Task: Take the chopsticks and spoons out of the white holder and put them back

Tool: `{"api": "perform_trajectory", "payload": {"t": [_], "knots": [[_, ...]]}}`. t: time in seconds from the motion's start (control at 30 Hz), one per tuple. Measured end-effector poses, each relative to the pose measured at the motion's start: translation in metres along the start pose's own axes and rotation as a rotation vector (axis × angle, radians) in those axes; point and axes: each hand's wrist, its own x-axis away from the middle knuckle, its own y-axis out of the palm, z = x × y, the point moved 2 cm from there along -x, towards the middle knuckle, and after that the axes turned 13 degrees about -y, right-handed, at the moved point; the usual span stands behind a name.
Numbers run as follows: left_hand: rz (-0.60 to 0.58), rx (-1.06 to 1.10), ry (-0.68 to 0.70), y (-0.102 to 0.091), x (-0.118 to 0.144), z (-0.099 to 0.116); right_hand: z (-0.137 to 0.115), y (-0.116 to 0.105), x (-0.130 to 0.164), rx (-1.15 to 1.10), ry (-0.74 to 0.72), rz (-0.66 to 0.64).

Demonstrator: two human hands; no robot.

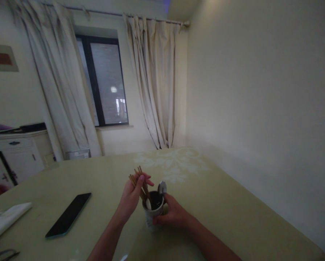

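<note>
A light patterned cup [152, 222] with a dark inside stands upright on the table, just in front of me. My right hand [175, 214] is wrapped round its right side. Several wooden chopsticks [145, 189] lean at the cup's left rim, and my left hand [134, 190] is closed on their upper part. Their lower ends go down into the cup, out of sight. A metal spoon [162, 187] sticks up from the back right of the rim. Another pale spoon-like piece [148, 204] shows at the cup's front left.
A black phone [69, 215] lies on the table [110, 177] to the left. Beyond it are a white flat object [7, 219] and dark scissor-like handles [3, 253] at the edge of view. A wall [260, 145] borders the table's right side.
</note>
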Motion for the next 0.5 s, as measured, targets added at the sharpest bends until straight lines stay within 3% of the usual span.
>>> {"api": "perform_trajectory", "payload": {"t": [0.13, 0.27, 0.37, 0.5], "knots": [[0.047, 0.063, 0.003, 0.006, -0.007, 0.007, 0.006, -0.003, 0.001, 0.005, 0.011, 0.034], [0.079, 0.314, -0.008, 0.005, -0.011, 0.023, 0.003, -0.003, -0.001, -0.009, -0.025, 0.017], [0.144, 0.409, 0.076, -0.008, -0.009, 0.049, 0.0, -0.003, -0.001, -0.025, -0.042, 0.007], [0.319, 0.42, 0.241, -0.04, -0.005, 0.079, 0.003, -0.003, -0.001, -0.006, -0.026, 0.03]]}}
